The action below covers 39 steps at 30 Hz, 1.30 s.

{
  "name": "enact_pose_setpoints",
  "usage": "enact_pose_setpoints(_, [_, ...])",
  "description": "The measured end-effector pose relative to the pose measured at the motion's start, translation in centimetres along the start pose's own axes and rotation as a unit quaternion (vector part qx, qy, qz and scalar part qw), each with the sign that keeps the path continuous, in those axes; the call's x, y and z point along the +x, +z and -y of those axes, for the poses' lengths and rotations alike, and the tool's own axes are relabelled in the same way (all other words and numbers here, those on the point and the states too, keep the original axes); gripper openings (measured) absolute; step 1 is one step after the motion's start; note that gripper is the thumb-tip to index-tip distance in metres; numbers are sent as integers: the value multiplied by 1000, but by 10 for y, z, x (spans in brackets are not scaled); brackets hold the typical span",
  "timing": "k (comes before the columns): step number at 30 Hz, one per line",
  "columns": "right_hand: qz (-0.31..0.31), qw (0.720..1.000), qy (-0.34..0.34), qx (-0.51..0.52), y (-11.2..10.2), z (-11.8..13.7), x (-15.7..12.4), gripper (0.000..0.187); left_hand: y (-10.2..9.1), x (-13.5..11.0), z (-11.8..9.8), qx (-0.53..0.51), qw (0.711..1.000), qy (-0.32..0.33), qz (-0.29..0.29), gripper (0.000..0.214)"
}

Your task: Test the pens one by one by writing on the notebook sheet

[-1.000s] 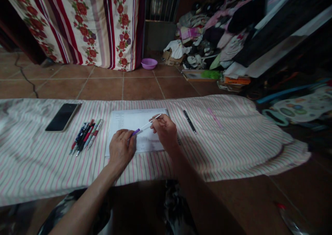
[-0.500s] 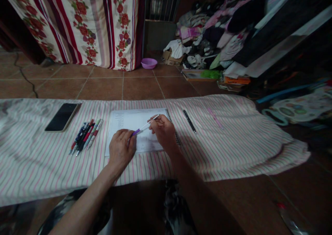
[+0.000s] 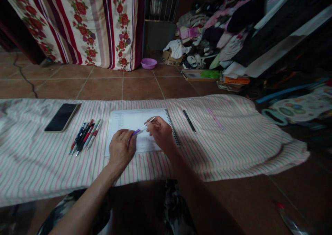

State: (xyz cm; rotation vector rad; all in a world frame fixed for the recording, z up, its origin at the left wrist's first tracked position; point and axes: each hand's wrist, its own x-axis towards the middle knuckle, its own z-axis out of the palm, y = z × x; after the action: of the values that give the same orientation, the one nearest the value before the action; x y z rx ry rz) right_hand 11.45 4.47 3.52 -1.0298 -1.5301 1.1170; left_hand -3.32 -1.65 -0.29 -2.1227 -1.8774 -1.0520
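Note:
A spiral notebook lies open on a pink-striped cloth spread over the floor. My right hand is closed on the white end of a pen with a purple grip, held low over the page. My left hand rests on the lower left of the notebook, its fingers closed round the pen's purple tip end.
Several pens lie in a row left of the notebook, with a dark phone beyond them. A black pen and a pink pen lie to the right. A purple bowl, a floral mattress and piled clothes stand behind.
My right hand has slid a little to the left along the pen, toward my left hand. The left hand has stayed in place.

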Motion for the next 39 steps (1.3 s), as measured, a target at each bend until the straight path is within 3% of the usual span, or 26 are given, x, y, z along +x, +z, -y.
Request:
enact_pose_setpoints(13, [23, 996, -24, -88, 10, -3, -4, 9, -3, -1, 0, 1, 1000, -5, 10, 22])
enact_pose_setpoints(39, [29, 993, -30, -110, 9, -3, -4, 11, -3, -1, 1, -6, 1000, -14, 9, 21])
